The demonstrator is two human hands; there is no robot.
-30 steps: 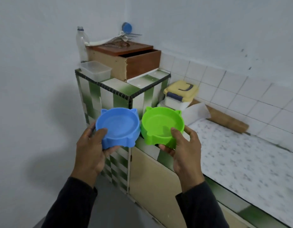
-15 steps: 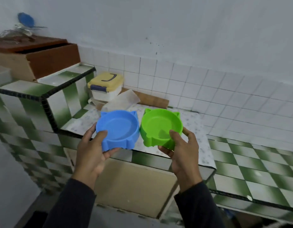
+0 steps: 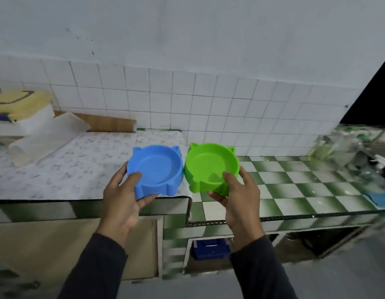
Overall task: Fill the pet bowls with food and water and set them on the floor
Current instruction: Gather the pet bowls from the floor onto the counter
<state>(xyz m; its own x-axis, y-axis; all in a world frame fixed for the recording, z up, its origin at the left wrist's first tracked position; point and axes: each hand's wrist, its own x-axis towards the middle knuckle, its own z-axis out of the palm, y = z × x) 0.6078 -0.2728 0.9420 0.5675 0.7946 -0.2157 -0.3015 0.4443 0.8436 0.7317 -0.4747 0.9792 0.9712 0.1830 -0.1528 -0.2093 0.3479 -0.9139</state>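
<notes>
Two empty cat-eared plastic pet bowls are held side by side in the air in front of the counter. My left hand [image 3: 122, 199] grips the blue bowl [image 3: 159, 167] by its near rim, thumb inside and fingers under it. My right hand [image 3: 239, 197] grips the green bowl [image 3: 209, 165] the same way. The two bowls touch at their sides. Both are dry, with nothing in them.
A counter runs across: a speckled white mat [image 3: 79, 165] on the left, green-and-white checked tiles [image 3: 306, 186] on the right. A yellow-lidded container [image 3: 21, 104] and a clear plastic tub [image 3: 47, 139] lie at the far left. Blurred clutter [image 3: 349, 152] sits at the far right. Cupboard openings lie below.
The view has swung right, from the raised tiled corner block to the long counter. Both hands keep the same hold on the bowls, which stay side by side.
</notes>
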